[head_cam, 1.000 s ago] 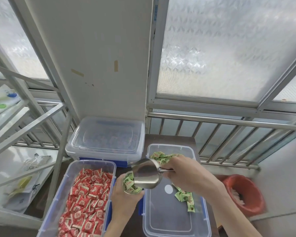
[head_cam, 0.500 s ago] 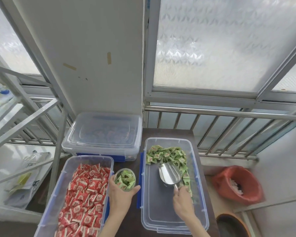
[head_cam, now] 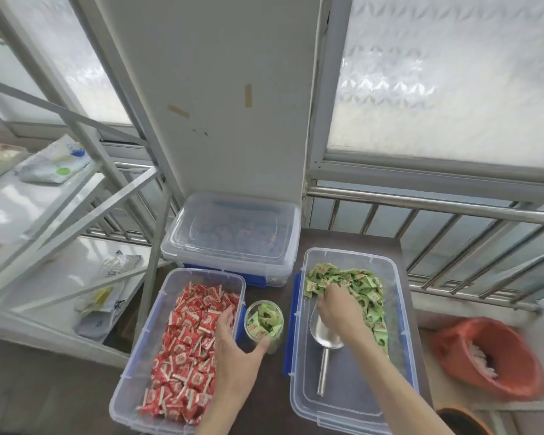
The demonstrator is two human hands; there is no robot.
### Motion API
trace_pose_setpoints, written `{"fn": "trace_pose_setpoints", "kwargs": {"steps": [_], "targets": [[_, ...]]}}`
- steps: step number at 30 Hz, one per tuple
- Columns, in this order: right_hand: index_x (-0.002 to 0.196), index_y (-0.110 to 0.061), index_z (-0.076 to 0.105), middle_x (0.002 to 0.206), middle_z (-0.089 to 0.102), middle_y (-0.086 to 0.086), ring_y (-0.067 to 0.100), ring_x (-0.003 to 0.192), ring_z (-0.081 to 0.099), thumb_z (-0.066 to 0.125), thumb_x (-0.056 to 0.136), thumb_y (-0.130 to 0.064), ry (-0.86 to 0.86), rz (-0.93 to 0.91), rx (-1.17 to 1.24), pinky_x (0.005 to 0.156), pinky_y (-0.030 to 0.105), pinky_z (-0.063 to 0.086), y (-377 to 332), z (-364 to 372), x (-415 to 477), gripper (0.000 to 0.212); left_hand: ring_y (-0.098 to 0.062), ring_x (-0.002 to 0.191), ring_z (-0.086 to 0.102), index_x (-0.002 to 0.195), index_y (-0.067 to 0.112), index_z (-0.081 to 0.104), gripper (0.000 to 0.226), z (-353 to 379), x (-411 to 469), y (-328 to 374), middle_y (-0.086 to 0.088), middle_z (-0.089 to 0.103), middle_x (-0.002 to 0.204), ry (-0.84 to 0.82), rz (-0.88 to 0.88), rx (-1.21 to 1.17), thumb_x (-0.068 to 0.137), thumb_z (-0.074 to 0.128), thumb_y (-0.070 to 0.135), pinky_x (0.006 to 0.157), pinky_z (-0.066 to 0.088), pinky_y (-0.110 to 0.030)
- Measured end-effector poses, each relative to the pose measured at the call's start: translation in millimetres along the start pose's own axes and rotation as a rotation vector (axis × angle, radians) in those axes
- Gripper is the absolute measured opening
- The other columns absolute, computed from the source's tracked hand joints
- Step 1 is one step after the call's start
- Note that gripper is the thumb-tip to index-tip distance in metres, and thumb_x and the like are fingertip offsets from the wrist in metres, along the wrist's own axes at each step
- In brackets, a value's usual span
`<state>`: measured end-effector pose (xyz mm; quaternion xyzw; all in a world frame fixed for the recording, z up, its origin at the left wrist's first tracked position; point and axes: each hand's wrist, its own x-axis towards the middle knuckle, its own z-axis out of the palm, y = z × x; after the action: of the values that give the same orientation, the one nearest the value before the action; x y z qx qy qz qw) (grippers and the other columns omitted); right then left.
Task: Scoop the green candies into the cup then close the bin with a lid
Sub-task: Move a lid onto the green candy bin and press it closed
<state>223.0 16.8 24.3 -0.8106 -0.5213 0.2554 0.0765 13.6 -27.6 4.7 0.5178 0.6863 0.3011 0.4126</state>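
Green candies are heaped at the far end and right side of a clear bin on the right. A metal scoop lies loose on the bin floor, handle toward me. My right hand reaches into the green pile, fingers curled on the candies; whether it holds any is hidden. A clear cup with green candies stands on the dark table between the two bins. My left hand wraps its near side, thumb on the cup's wall.
A clear bin of red candies sits at the left. A lidded clear bin stands behind it against the wall. An orange basket lies on the floor at the right. Metal shelving stands at the left.
My right hand let go of the scoop, which now lies in the bin, and moved forward onto the green candies. The cup came down to the table with my left hand still on it.
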Motion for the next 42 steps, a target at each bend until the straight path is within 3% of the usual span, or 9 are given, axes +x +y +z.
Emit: {"fn": "trace_pose_setpoints", "kwargs": {"steps": [5,9,12,18,21,26,30,35,42], "targets": [[0.058,-0.008,0.043,0.065,0.053,0.015,0.032,0.061,0.06,0.049,0.082,-0.014,0.045,0.049,0.489,0.057,0.038,0.051,-67.7,-13.7,72.7,0.025,-0.012,0.132,0.042,0.14,0.029,0.034,0.077,-7.8,-8.0,-3.2,0.006,0.044,0.145,0.019,-0.035,-0.013,0.077,0.079,0.028,0.109,0.037,-0.03],[0.109,0.003,0.057,0.108,0.062,0.02,0.039,0.097,0.065,0.049,0.088,-0.017,-0.064,0.126,0.401,0.081,0.047,0.058,-97.0,-0.4,102.2,0.031,-0.01,0.127,0.045,0.136,0.029,0.041,0.062,-15.9,-11.8,-2.2,0.008,0.048,0.14,0.054,-0.051,-0.004,0.083,0.072,0.024,0.109,0.04,-0.032],[0.119,0.002,0.056,0.118,0.064,0.02,0.036,0.108,0.062,0.049,0.09,-0.021,-0.111,0.159,0.293,0.09,0.044,0.055,-102.9,3.6,107.7,0.038,-0.007,0.124,0.047,0.132,0.032,0.044,0.052,-22.5,-11.8,-1.5,0.011,0.051,0.135,0.091,-0.064,-0.013,0.086,0.068,0.026,0.108,0.041,-0.03],[0.113,0.002,0.058,0.116,0.064,0.021,0.039,0.099,0.066,0.057,0.086,-0.014,-0.088,0.182,0.277,0.081,0.047,0.059,-103.6,-3.0,109.8,0.031,-0.004,0.118,0.048,0.125,0.037,0.045,0.044,-21.8,-6.1,5.6,0.016,0.052,0.128,0.121,-0.074,-0.04,0.089,0.066,0.024,0.102,0.04,-0.023],[0.109,0.001,0.058,0.109,0.065,0.019,0.035,0.091,0.068,0.06,0.085,-0.012,-0.123,0.231,0.317,0.057,0.039,0.061,-108.7,-18.7,106.0,0.027,-0.005,0.113,0.051,0.125,0.033,0.048,0.041,-18.8,-5.4,13.2,0.013,0.055,0.124,0.111,-0.059,-0.053,0.089,0.065,0.021,0.092,0.044,-0.017],[0.095,-0.001,0.05,0.07,0.057,0.013,0.021,0.051,0.06,0.071,0.079,-0.018,-0.346,0.209,0.767,0.047,0.028,0.053,-118.6,-44.6,95.8,0.032,-0.009,0.102,0.058,0.116,0.029,0.054,0.031,-15.9,-2.9,36.7,0.01,0.061,0.111,0.123,0.009,-0.135,0.089,0.065,0.016,0.081,0.045,-0.017],[0.086,0.0,0.053,0.062,0.055,0.01,0.018,0.05,0.059,0.056,0.091,-0.003,-0.556,0.098,1.344,0.056,0.028,0.06,-113.9,-46.2,67.6,0.006,-0.009,0.101,0.065,0.11,0.025,0.059,0.021,-13.3,0.7,59.3,0.007,0.067,0.106,0.116,0.046,-0.358,0.094,0.057,0.011,0.08,0.049,-0.019],[0.099,0.007,0.063,0.088,0.072,0.019,0.019,0.065,0.07,0.055,0.09,0.007,-0.567,-0.293,1.618,0.055,0.02,0.057,-90.2,-40.9,-15.7,0.012,-0.018,0.109,0.065,0.129,0.014,0.054,0.033,-6.7,5.0,83.4,-0.005,0.065,0.122,-0.058,-0.021,-0.784,0.099,0.047,0.026,0.097,0.05,-0.036],[0.113,0.017,0.058,0.102,0.069,0.027,0.031,0.085,0.068,0.062,0.085,0.008,-0.366,-0.34,1.733,0.068,0.03,0.057,-32.5,-26.4,-96.6,0.029,-0.046,0.091,0.062,0.12,0.001,0.062,0.044,1.7,-19.2,105.3,-0.04,0.061,0.113,-0.422,-0.096,-1.24,0.089,0.04,0.023,0.067,0.052,-0.043]]}}
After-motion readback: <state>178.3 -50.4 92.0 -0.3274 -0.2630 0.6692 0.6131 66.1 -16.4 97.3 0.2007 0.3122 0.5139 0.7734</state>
